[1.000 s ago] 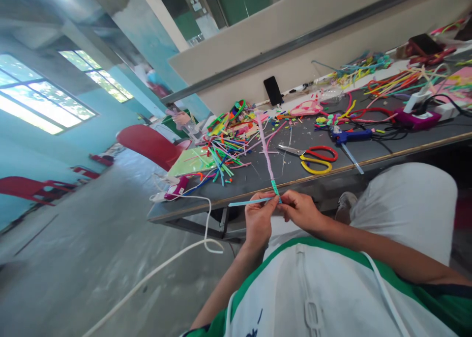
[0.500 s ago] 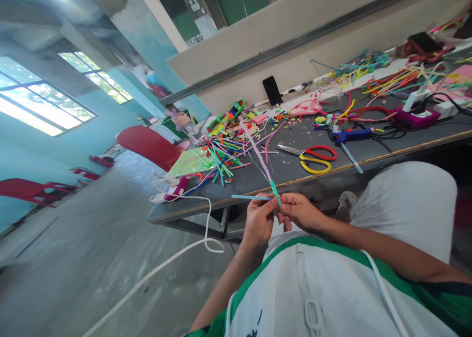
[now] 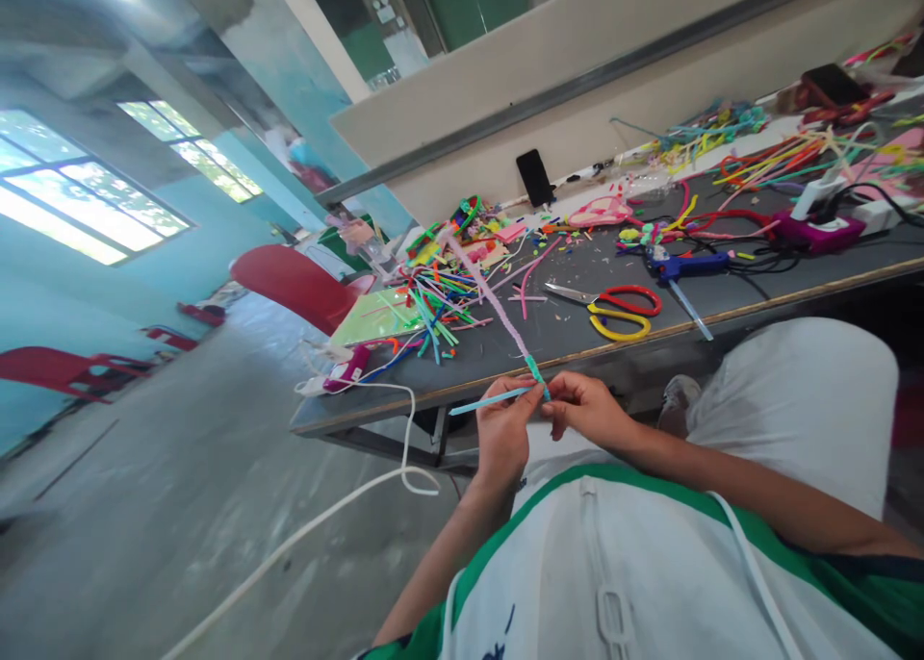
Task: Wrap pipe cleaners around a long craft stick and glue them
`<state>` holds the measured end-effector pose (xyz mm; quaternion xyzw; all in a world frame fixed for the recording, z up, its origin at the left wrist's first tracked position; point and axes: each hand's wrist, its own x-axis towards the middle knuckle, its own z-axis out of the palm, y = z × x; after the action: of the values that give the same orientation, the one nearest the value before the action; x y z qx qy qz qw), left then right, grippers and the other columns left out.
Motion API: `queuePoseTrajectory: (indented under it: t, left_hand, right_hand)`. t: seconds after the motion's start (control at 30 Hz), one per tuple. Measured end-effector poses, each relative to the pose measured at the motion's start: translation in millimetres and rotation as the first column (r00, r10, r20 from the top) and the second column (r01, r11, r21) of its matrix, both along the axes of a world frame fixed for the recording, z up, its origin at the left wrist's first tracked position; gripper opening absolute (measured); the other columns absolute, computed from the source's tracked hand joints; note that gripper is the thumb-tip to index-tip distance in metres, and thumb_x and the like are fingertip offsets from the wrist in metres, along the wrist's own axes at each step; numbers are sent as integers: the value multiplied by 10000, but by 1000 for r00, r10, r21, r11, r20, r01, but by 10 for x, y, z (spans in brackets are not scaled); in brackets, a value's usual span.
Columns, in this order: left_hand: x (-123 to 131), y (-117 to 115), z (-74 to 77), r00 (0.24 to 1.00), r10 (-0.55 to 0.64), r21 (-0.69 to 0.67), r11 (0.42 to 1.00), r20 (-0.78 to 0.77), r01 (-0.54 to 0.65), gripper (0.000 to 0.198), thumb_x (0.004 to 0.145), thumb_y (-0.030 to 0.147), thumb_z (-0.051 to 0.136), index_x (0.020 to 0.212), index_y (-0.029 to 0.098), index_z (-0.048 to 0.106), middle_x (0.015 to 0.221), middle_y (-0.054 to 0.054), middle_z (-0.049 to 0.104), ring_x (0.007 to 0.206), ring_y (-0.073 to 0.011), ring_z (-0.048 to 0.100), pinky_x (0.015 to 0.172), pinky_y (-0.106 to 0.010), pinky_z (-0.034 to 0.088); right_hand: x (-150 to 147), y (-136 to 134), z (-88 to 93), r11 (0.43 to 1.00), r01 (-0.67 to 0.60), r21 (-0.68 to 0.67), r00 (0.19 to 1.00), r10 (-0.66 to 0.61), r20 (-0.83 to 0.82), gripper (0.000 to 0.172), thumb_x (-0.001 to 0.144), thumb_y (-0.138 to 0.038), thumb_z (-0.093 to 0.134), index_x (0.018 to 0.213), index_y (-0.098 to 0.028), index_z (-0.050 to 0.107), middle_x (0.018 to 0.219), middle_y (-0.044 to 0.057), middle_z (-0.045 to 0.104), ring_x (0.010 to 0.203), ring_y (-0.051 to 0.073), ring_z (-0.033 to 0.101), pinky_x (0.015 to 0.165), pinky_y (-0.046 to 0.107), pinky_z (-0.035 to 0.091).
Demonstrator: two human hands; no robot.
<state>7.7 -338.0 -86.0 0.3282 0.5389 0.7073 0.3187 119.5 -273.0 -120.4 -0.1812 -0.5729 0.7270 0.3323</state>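
My left hand (image 3: 503, 434) pinches a long fuzzy pale pink pipe cleaner stem (image 3: 489, 299) near its lower end, above my lap. A turquoise pipe cleaner wrap (image 3: 532, 366) covers the stem just above my fingers. From between the left fingers a light blue pipe cleaner (image 3: 485, 404) sticks out to the left. My right hand (image 3: 588, 410) is closed, its thumb and fingertips at the stem's bottom end, where the fingers partly hide it. The stem leans up and to the left over the table edge.
On the grey table (image 3: 577, 352) lie scissors (image 3: 606, 304) with red and yellow handles, a blue glue gun (image 3: 689, 267), a pile of coloured pipe cleaners (image 3: 440, 304) and a purple power strip (image 3: 815, 229). A black phone (image 3: 534, 177) leans behind. A white cable (image 3: 324, 511) hangs at left.
The free end of the light blue pipe cleaner has swung downward. The top of the pink stem has tipped left, and the right fingers have shifted slightly at its bottom end.
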Motion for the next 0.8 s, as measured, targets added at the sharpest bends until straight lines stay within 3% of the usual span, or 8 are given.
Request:
queuePoseTrajectory:
  t: [0.1, 0.17, 0.3, 0.43, 0.63, 0.8]
  left_hand:
    - [-4, 9, -28, 999, -13, -8, 1000, -41, 12, 172, 621, 225, 777, 697, 148, 644, 794, -36, 683, 726, -132, 625, 650, -240, 474]
    - [9, 13, -26, 999, -20, -4, 1000, -28, 20, 172, 620, 222, 778, 695, 146, 644, 787, -32, 682, 708, -125, 620, 647, -239, 475]
    - [58, 19, 29, 988, -102, 4, 995, 114, 102, 198, 605, 211, 782, 689, 142, 617, 671, 4, 643, 498, -88, 555, 483, -220, 443]
    - [102, 17, 111, 953, -180, 20, 983, 243, 181, 204, 596, 177, 780, 669, 138, 593, 620, 19, 620, 368, -66, 499, 353, -189, 367]
    - [95, -11, 148, 913, -285, -3, 954, 292, 299, 173, 650, 232, 758, 714, 155, 617, 537, 31, 578, 368, -90, 519, 382, -224, 441]
    - [92, -35, 142, 927, -267, 7, 962, 263, 275, 190, 604, 186, 781, 664, 154, 604, 620, 8, 618, 494, -102, 582, 497, -242, 495]
  right_hand:
    - [14, -17, 7, 963, 143, 230, 978, -174, 120, 223, 762, -361, 670, 724, -167, 569, 542, -37, 614, 485, 108, 614, 490, 204, 461]
    - [17, -26, 4, 963, 121, 242, 978, -157, 134, 227, 819, -368, 603, 727, -163, 575, 534, -29, 619, 494, 112, 627, 511, 209, 464]
    - [-8, -33, -5, 998, -44, -39, 998, 42, -41, 288, 795, -423, 618, 741, -152, 537, 623, -15, 641, 472, 129, 638, 472, 234, 489]
    - [-21, -34, 9, 943, -249, -222, 951, 195, -238, 325, 749, -419, 684, 753, -137, 522, 625, -1, 652, 448, 132, 634, 452, 236, 507]
    - [30, -31, 36, 847, -436, -304, 871, 313, -379, 328, 735, -409, 712, 785, -127, 552, 606, -1, 657, 389, 84, 571, 450, 217, 524]
    - [48, 14, -41, 749, -577, -326, 797, 428, -426, 341, 724, -421, 721, 817, -138, 557, 559, -37, 621, 318, 43, 464, 394, 192, 489]
